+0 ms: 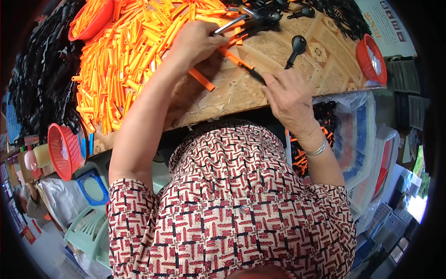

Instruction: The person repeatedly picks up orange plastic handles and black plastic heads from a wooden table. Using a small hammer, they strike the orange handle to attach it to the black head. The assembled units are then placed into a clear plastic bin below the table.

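Note:
My left hand [197, 43] is closed beside the heap of orange plastic strips [125, 60], its fingertips mostly hidden; what they grip is unclear. A shiny metal rod [231, 24] lies against its far side. My right hand [290, 95] pinches the near end of a slim black piece [254, 74], which lines up with an orange strip [233, 56] reaching toward my left fingers. Under my left wrist, a loose orange strip [202, 80] lies on the wooden board. Just beyond my right hand rests a black round-headed part [298, 46].
A patterned wooden tabletop [325, 60] spans the front. Black parts pile up at the far left [39, 88] and far right [341, 16]. Red baskets stand at the upper left [95, 23], left edge [64, 151] and right [370, 60]. A green plastic chair [90, 232] is at lower left.

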